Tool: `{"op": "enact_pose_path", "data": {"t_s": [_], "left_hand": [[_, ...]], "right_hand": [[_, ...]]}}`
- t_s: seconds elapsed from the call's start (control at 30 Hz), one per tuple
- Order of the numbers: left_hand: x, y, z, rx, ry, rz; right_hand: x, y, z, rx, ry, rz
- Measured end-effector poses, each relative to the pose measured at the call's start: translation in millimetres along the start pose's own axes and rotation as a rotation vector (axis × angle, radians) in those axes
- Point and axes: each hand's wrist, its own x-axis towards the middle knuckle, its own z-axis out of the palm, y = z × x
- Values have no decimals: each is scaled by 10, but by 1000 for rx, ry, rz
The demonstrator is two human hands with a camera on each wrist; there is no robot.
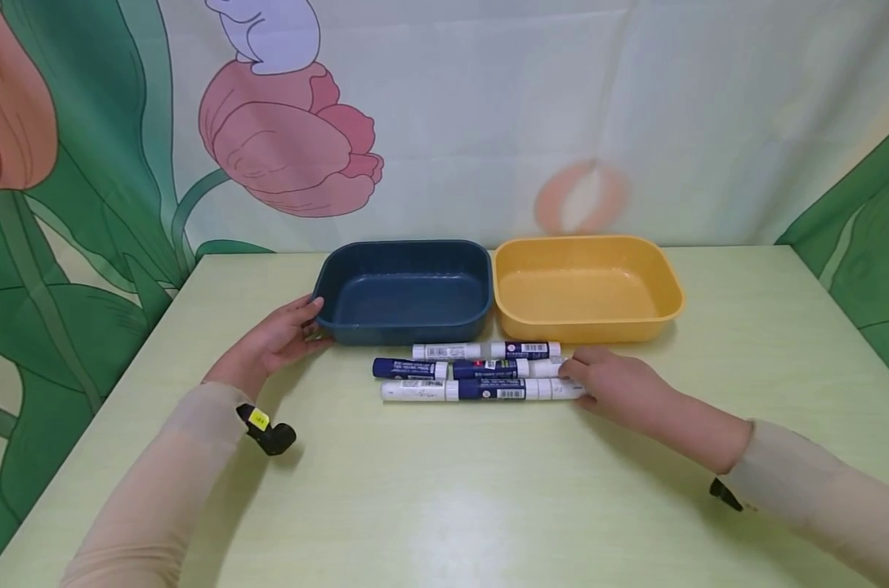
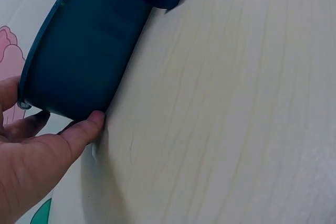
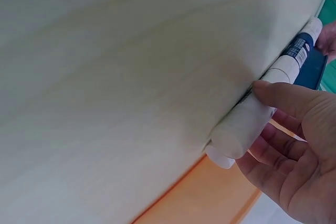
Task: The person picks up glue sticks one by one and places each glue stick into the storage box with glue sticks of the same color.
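Observation:
Whiteboard markers with white and dark blue barrels lie in three rows on the table, among them a blue-banded one [image 1: 492,389] in the nearest row. My right hand [image 1: 615,382] is at the right ends of the near and middle rows. In the right wrist view its thumb [image 3: 268,93] lies on a white marker end [image 3: 239,129], with the other fingers bent on the far side. My left hand [image 1: 286,331] touches the left end of the dark blue tray [image 1: 404,333]. Fingertips [image 2: 94,120] meet its end wall low down, and another finger is at the rim.
A yellow tray [image 1: 591,331] stands right beside the blue one, behind the marker rows. Both trays have bare floors. A printed cloth [image 1: 459,122] hangs behind the back edge of the pale table [image 1: 444,490].

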Motion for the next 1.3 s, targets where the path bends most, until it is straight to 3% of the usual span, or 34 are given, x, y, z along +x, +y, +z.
{"op": "enact_pose_path", "data": {"t_s": [0.13,0.6,1.03,1.3], "left_hand": [[0,2,21,-6,-2,-1],[37,102,77,-34,5,-39],[37,88,47,-16,4,-40],[49,74,36,-18,2,-33]], "right_hand": [[-2,0,11,-17,14,-19],[5,20,-183,29,-80,38],[77,246,-699,440,-113,149],[183,381,-947,500,-123,226]]}}
